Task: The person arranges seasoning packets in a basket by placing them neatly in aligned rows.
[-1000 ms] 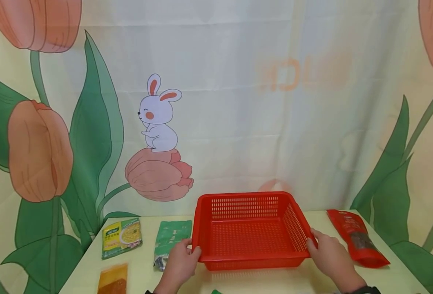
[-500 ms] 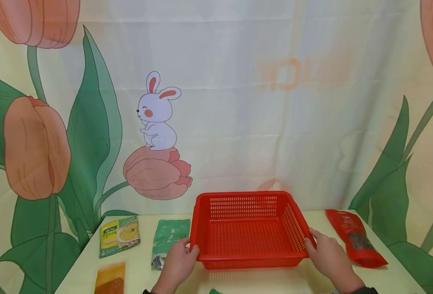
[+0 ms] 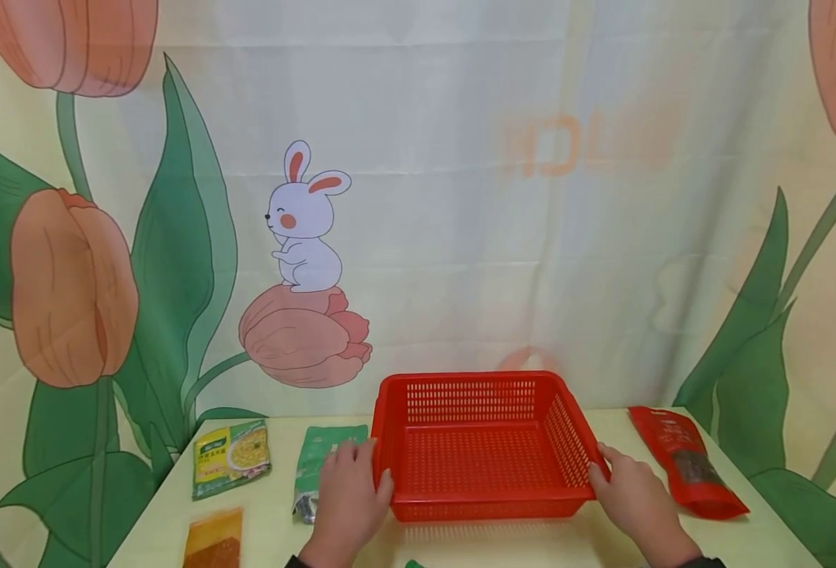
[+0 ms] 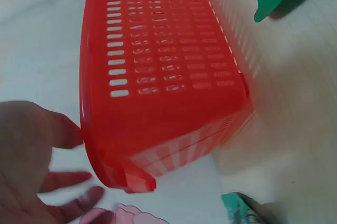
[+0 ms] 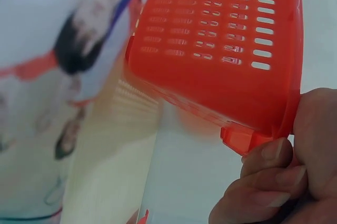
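Observation:
A red slotted plastic basket [image 3: 482, 457], with nothing inside, stands at the middle of the table in the head view. The right hand [image 3: 638, 501] grips its right front corner; in the right wrist view curled fingers [image 5: 271, 174] and thumb pinch the rim. At the left front corner is the left hand [image 3: 350, 501], its fingers extended and spread. In the left wrist view the left hand's thumb touches the rim of the basket [image 4: 158, 108], while the other fingers [image 4: 73, 203] stand apart from it.
Left of the basket lie a green packet [image 3: 311, 457], a yellow-green soup packet [image 3: 229, 459] and an orange-brown packet [image 3: 214, 540]. A red pouch [image 3: 689, 465] lies at the right. A bit of green [image 3: 414, 564] shows at the bottom edge. Behind hangs a printed curtain [image 3: 460, 237].
The left hand's fingers have loosened from the basket's rim and straightened. The right hand keeps its grip, and the basket looks unmoved.

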The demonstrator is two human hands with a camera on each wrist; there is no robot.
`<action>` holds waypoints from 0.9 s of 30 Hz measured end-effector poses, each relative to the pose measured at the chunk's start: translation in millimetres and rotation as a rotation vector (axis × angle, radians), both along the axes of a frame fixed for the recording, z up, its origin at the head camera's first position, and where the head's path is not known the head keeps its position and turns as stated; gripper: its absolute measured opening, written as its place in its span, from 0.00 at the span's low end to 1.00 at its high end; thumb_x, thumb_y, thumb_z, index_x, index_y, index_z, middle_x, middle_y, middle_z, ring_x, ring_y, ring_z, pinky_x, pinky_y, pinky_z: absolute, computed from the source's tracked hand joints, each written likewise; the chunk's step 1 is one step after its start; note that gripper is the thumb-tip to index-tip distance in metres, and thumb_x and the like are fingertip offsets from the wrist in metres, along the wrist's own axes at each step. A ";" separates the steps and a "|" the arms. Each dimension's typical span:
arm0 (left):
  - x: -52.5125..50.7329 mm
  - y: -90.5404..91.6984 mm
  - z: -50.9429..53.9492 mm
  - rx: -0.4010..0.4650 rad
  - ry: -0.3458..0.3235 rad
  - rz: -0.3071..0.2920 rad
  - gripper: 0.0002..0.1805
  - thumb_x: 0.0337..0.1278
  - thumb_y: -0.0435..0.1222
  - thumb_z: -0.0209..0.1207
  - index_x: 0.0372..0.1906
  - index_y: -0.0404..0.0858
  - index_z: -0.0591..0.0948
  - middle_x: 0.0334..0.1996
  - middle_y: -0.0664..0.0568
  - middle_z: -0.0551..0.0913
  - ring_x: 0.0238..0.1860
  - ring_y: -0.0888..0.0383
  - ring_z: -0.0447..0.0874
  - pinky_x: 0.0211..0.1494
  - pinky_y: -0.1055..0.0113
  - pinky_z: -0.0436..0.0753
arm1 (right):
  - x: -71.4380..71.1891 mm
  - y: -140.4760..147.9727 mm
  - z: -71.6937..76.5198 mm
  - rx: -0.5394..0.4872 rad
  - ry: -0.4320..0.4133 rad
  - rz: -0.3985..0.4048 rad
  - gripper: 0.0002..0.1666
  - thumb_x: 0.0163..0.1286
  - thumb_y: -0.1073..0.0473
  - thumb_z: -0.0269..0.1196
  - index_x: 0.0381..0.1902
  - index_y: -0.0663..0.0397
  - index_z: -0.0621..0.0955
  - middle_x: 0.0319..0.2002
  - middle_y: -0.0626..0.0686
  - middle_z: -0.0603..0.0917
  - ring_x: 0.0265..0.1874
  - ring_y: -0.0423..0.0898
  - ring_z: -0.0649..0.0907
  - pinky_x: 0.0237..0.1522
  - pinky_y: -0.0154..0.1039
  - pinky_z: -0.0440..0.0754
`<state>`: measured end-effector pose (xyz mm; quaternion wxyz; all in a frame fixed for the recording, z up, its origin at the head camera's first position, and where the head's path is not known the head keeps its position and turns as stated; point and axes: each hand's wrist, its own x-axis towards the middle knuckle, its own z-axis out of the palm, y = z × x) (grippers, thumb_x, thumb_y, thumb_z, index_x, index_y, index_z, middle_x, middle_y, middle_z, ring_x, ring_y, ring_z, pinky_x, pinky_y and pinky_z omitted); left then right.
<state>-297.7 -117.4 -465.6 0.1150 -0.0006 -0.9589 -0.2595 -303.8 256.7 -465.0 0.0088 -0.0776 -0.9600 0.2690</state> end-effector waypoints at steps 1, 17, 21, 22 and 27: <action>0.7 3.6 1.5 -0.048 0.059 -0.032 0.29 0.61 0.44 0.66 0.65 0.38 0.78 0.51 0.46 0.79 0.53 0.49 0.73 0.61 0.46 0.80 | 0.0 0.3 -0.2 0.000 0.000 -0.002 0.36 0.76 0.54 0.57 0.73 0.70 0.66 0.21 0.52 0.77 0.17 0.46 0.73 0.21 0.34 0.72; -10.0 34.1 -5.6 -0.239 -0.006 -0.574 0.15 0.58 0.53 0.70 0.41 0.48 0.88 0.27 0.65 0.84 0.27 0.67 0.75 0.38 0.70 0.82 | 0.4 1.5 -1.5 0.027 0.003 -0.006 0.36 0.76 0.53 0.58 0.74 0.69 0.66 0.23 0.50 0.80 0.17 0.45 0.75 0.21 0.33 0.73; -12.5 36.5 -12.0 -0.331 0.011 -0.553 0.11 0.60 0.51 0.68 0.35 0.48 0.87 0.21 0.65 0.82 0.21 0.67 0.73 0.32 0.71 0.78 | 0.8 1.5 -1.2 0.033 0.002 -0.005 0.36 0.75 0.53 0.58 0.74 0.69 0.66 0.22 0.50 0.80 0.17 0.45 0.75 0.21 0.33 0.72; -12.8 37.1 -13.1 -0.349 0.013 -0.544 0.11 0.60 0.50 0.69 0.35 0.48 0.87 0.22 0.64 0.83 0.21 0.67 0.73 0.33 0.71 0.78 | 1.2 1.4 -1.0 0.031 0.000 -0.005 0.36 0.75 0.53 0.58 0.74 0.68 0.66 0.22 0.50 0.80 0.17 0.45 0.75 0.21 0.33 0.72; -13.4 40.6 -16.1 -0.425 0.049 -0.508 0.09 0.59 0.48 0.71 0.39 0.48 0.90 0.24 0.61 0.87 0.21 0.66 0.76 0.35 0.68 0.83 | 1.6 1.9 -1.2 0.016 0.004 0.000 0.37 0.76 0.53 0.58 0.74 0.68 0.65 0.22 0.51 0.79 0.17 0.46 0.75 0.22 0.33 0.73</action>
